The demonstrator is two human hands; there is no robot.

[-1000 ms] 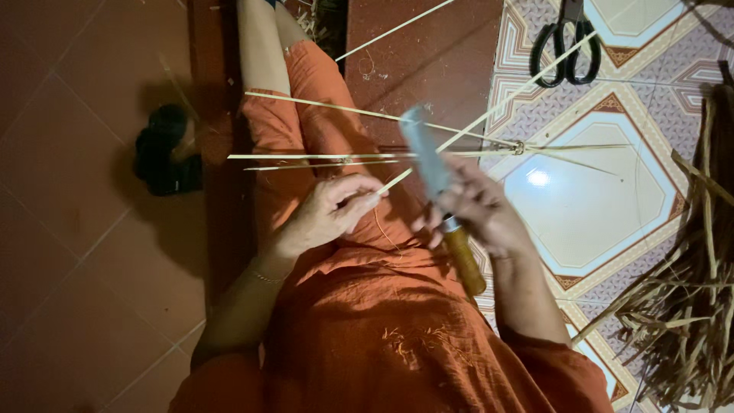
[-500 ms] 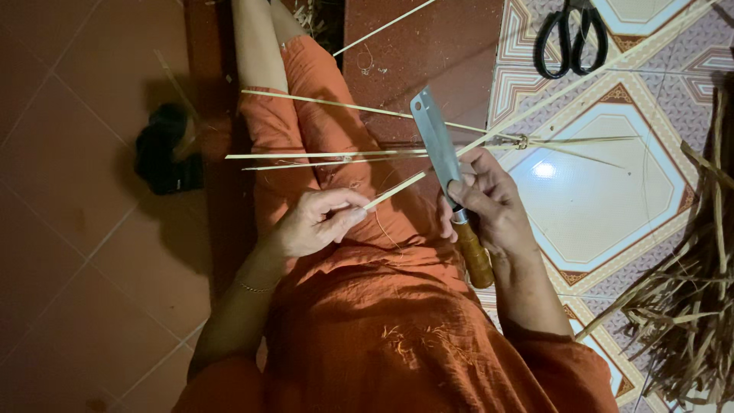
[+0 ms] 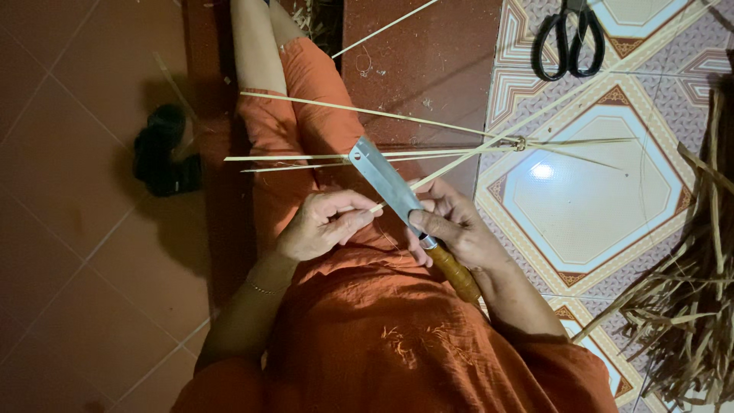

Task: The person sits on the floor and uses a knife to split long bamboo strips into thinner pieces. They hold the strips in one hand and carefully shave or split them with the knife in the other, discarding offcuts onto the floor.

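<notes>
My right hand (image 3: pixel 451 227) grips a knife (image 3: pixel 390 186) by its wooden handle (image 3: pixel 456 274), the flat steel blade pointing up and left over my lap. My left hand (image 3: pixel 321 223) pinches the near end of a thin bamboo strip (image 3: pixel 489 145) that runs up and right under the blade. Several more pale strips (image 3: pixel 321 157) lie across my legs, which are in orange clothing. They meet at a bound knot (image 3: pixel 520 142) on the patterned floor.
Black scissors (image 3: pixel 569 42) lie on the patterned tiles at the top right. A heap of dry bamboo shavings (image 3: pixel 688 306) fills the right edge. A dark sandal (image 3: pixel 164 153) sits on the red tiles to the left.
The knife blade has swung down and left across the strip, closer to my left hand. My right hand has shifted left along with it.
</notes>
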